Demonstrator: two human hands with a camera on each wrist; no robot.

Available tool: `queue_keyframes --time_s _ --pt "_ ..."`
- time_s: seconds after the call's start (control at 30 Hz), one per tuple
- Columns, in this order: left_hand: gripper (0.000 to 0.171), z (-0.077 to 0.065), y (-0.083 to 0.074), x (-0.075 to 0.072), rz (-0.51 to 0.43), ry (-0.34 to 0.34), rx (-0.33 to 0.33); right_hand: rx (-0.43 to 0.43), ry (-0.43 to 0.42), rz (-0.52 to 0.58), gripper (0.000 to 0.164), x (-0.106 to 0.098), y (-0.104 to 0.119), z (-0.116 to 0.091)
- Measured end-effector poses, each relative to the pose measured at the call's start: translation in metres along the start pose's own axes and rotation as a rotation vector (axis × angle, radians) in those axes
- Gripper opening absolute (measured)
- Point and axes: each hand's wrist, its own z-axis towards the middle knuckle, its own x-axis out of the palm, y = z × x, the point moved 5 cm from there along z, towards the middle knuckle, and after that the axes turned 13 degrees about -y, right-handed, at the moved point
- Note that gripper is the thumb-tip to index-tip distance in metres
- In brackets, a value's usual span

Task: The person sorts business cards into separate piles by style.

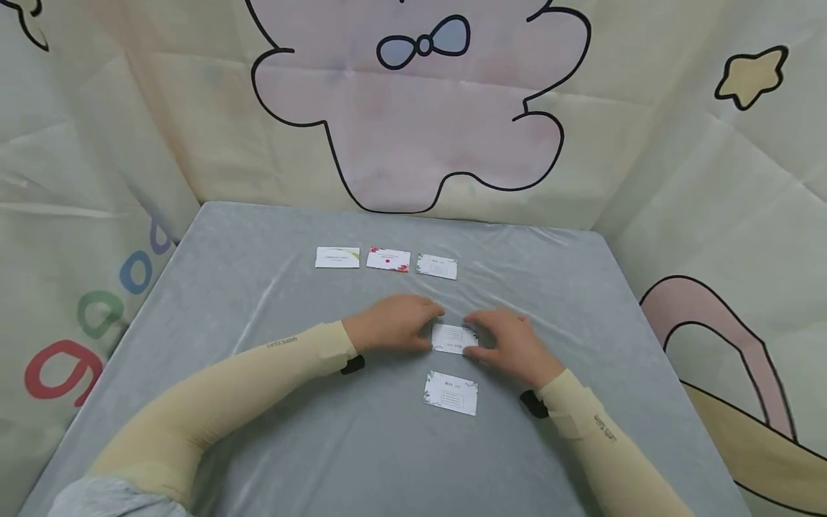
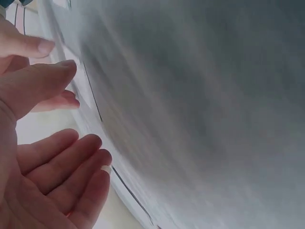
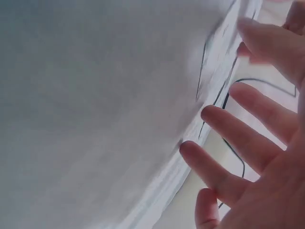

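Observation:
Between the two hands lies a white printed card (image 1: 451, 339) on the grey cloth. My left hand (image 1: 395, 324) is at the card's left edge, thumb and fingers spread apart with a gap between them in the left wrist view. On the opposite side my right hand (image 1: 515, 347) is at the card's right edge, its fingers (image 3: 238, 138) loosely extended and separated. Whether any fingertip touches the card I cannot tell. Closer to the person lies another white card (image 1: 451, 393) with leafy corners, slightly turned.
A row of cards lies farther back: one with green and yellow (image 1: 337, 258), one with red flowers (image 1: 388, 259), one with leafy corners (image 1: 436, 266). Grey cloth (image 1: 310, 445) covers the table. Printed fabric (image 1: 446, 129) hangs behind and at both sides.

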Motion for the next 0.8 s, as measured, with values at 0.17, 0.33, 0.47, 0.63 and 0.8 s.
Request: queue_keyframes --time_s 0.17,0.33,0.47,0.63,0.8 --pt "0.056 0.000 -0.013 0.002 0.038 0.003 0.019 -0.020 -0.013 -0.009 0.053 0.000 0.008 -0.019" --pt "0.047 0.005 -0.018 0.011 0.063 0.005 0.024 -0.005 -0.045 0.014 0.051 -0.002 0.010 -0.022" --pt "0.048 0.006 -0.017 0.014 0.068 -0.002 0.009 0.012 -0.040 0.047 0.052 0.000 0.009 -0.021" --pt "0.054 0.006 -0.013 0.012 0.063 -0.011 -0.005 0.006 -0.037 0.085 0.053 0.002 0.009 -0.016" --pt "0.056 0.013 0.005 0.005 0.071 -0.035 -0.037 -0.013 -0.054 0.098 0.053 0.007 0.009 0.006"
